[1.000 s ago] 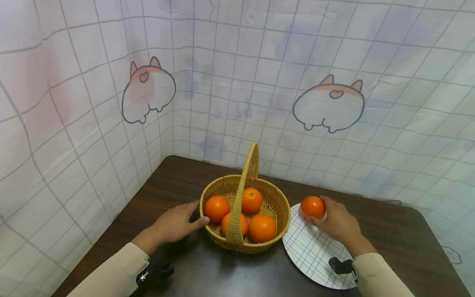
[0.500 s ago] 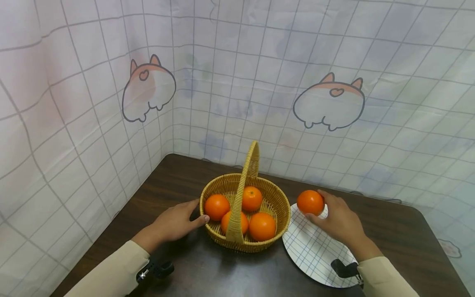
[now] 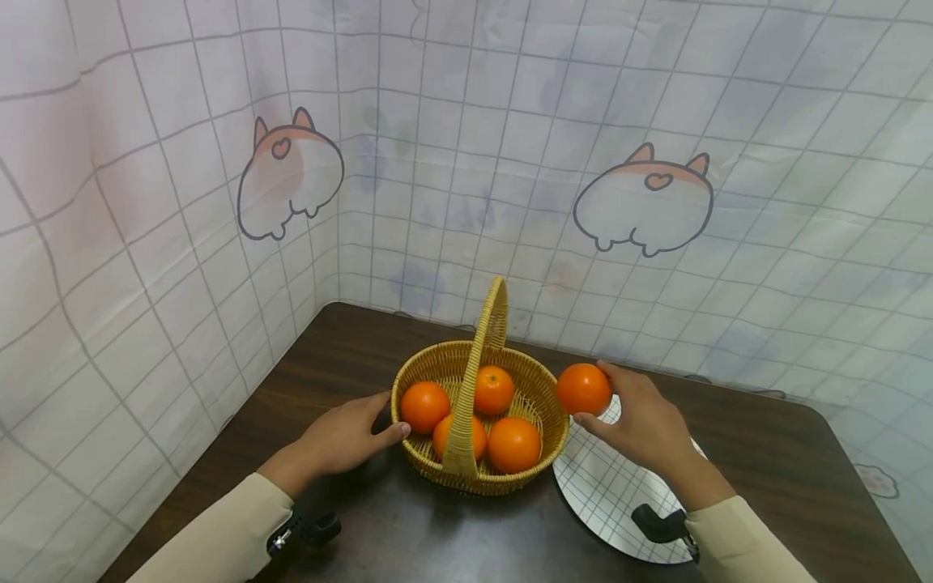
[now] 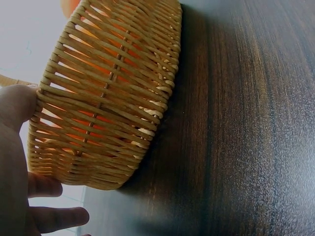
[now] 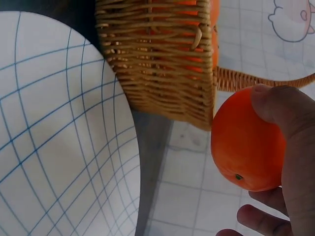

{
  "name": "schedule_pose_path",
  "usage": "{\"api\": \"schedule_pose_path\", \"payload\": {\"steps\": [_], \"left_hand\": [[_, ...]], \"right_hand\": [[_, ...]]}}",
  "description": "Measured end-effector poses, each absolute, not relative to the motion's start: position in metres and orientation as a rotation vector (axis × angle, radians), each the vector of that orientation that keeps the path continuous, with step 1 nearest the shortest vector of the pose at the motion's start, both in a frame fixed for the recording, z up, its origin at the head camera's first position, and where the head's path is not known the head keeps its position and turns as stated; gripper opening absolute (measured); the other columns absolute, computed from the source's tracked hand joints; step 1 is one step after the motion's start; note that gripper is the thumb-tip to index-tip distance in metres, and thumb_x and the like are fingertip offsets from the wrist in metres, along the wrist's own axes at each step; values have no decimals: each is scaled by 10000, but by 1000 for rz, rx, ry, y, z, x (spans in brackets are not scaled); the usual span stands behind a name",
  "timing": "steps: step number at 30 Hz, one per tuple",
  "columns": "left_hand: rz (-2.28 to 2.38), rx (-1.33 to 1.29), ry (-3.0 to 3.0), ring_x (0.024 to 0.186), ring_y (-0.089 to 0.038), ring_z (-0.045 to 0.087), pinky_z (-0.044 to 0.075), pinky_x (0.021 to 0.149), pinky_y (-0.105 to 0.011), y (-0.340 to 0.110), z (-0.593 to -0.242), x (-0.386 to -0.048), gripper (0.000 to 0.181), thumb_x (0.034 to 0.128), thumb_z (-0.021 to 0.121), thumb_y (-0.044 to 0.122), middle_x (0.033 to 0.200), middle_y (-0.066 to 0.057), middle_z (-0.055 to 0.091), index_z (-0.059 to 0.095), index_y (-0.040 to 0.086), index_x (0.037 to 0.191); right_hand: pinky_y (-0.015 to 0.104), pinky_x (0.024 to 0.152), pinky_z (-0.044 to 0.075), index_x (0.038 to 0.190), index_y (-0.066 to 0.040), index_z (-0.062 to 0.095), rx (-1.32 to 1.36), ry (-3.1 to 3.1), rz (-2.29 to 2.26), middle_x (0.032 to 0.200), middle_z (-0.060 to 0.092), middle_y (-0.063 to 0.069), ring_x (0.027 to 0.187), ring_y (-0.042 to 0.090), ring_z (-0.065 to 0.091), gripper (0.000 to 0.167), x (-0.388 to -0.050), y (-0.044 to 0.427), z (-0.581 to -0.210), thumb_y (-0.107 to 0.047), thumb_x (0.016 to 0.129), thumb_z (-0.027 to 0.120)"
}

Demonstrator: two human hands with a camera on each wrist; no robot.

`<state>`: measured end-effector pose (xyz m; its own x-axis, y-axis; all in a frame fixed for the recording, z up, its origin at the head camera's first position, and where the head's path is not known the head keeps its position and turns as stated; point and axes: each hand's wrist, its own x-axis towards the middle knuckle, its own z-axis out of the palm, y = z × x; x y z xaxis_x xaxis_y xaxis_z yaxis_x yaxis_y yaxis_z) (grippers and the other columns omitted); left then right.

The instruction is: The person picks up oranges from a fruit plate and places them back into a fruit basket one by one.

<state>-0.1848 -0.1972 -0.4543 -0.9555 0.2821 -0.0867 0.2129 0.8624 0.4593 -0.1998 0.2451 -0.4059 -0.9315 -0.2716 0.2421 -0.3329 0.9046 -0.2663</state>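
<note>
My right hand (image 3: pixel 649 425) holds an orange (image 3: pixel 583 389) between thumb and fingers, raised just beside the right rim of a wicker basket (image 3: pixel 550 380). In the right wrist view the thumb lies over the held orange (image 5: pixel 246 142), whose small green stem spot shows. On the left side, my left hand (image 3: pixel 338 441) grips the basket's rim, thumb on top. The left wrist view shows the thumb (image 4: pixel 19 103) on the woven rim and other fingers stretched out by the basket's end. Several oranges (image 3: pixel 514 444) lie inside the basket, one partly behind its handle (image 3: pixel 477 364).
A white plate (image 3: pixel 627 502) with blue grid lines stands right of the basket, under my right forearm. The dark wood table (image 3: pixel 787 470) meets grid-patterned curtains (image 3: pixel 466 162) at the back and left.
My right hand has lifted the orange off the plate and carried it left and up to the basket's right rim. The left hand and the basket have stayed in place.
</note>
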Motion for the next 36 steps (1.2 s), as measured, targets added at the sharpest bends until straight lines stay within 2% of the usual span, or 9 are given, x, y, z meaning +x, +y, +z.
{"api": "schedule_pose_path", "payload": {"steps": [12, 18, 23, 31, 36], "left_hand": [[692, 390, 2885, 1393, -372, 466, 363, 1116, -608, -197, -456, -186, 884, 974, 474, 720, 1540, -125, 483, 409, 70, 1571], [701, 386, 2886, 1390, -367, 471, 366, 1115, -604, -196, -457, -187, 880, 974, 478, 717, 1537, -125, 487, 414, 71, 1569], [696, 385, 2886, 1390, -366, 470, 367, 1115, -604, -194, -458, -188, 882, 973, 471, 724, 1538, -116, 487, 412, 79, 1571], [706, 386, 2876, 1390, -371, 469, 363, 1116, -607, -193, -457, -186, 875, 979, 471, 714, 1540, -121, 484, 401, 80, 1577], [713, 380, 2872, 1371, -401, 483, 378, 1094, -630, -194, -459, -185, 913, 985, 436, 726, 1541, -163, 472, 281, 96, 1626]], "right_hand": [[571, 704, 586, 1535, -100, 446, 513, -2868, 471, 1369, 564, 218, 1149, 392, 606, 911, -204, 223, -407, -545, 832, 816], [554, 739, 589, 1563, -105, 409, 540, -2890, 463, 1442, 548, 162, 1230, 392, 568, 934, -205, 218, -405, -588, 853, 777], [580, 821, 572, 1553, -85, 423, 546, -2904, 439, 1467, 541, 156, 1289, 403, 529, 906, -202, 220, -406, -569, 869, 769], [612, 821, 564, 1542, -92, 442, 500, -2931, 402, 1466, 525, 201, 1286, 421, 532, 870, -193, 235, -413, -588, 890, 735], [665, 857, 530, 1548, -93, 432, 457, -2954, 379, 1475, 516, 208, 1295, 440, 520, 875, -185, 252, -416, -636, 908, 680]]}}
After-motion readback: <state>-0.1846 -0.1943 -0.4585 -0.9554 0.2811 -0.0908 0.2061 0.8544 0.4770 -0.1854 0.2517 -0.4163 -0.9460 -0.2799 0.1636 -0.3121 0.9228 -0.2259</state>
